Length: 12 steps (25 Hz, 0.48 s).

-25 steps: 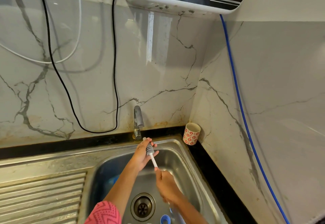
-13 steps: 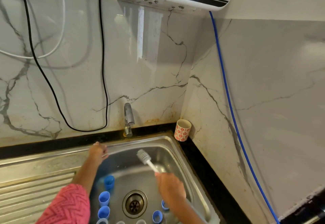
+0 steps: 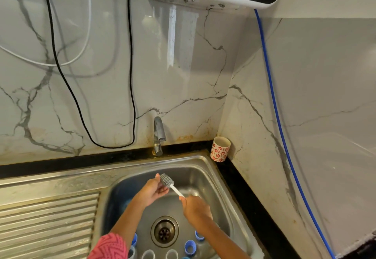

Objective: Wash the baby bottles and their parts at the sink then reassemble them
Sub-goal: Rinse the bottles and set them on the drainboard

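The right hand point(image 3: 196, 210) grips the brush point(image 3: 170, 185) handle over the sink point(image 3: 219, 179); its head lies up-left of that grip, touching the left hand point(image 3: 151, 190). Behind stands the tap point(image 3: 159, 134) (a cup point(image 3: 220, 149) far right); nearer, the drain point(image 3: 164, 232) and bottle rings point(image 3: 190, 246).

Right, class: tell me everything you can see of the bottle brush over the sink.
The bottle brush has a grey head of short, rubbery-looking bristles on a thin white stem. It slants over the sink, head up and left, below the tap. The right hand grips the stem's lower end, hiding the rest. The left hand cups the head, fingers touching the bristles. No running water shows.
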Motion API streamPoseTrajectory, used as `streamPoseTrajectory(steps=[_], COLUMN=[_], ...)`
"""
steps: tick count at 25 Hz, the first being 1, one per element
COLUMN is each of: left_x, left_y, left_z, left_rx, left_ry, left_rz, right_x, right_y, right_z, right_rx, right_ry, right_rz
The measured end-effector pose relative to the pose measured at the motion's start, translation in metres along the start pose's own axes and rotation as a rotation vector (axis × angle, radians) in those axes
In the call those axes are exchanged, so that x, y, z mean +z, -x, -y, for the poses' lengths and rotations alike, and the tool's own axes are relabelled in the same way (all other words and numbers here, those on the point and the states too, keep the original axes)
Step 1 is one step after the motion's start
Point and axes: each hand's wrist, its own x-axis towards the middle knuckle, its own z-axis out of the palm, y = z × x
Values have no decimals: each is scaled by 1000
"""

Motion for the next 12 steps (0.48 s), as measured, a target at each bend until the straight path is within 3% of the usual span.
streamPoseTrajectory(steps=[3,8,12], left_x=[-1,3,0], left_y=[0,5,3], left_z=[5,-2,-9], left_rx=[8,108,106], left_ry=[-223,49,-23], left_rz=[-24,-151,-154], right_x=[3,7,1], right_y=[0,0,-6], right_z=[-4,-9,-15], right_rx=[2,3,2], right_ry=[-26,21,-25], right_rz=[-14,26,-19])
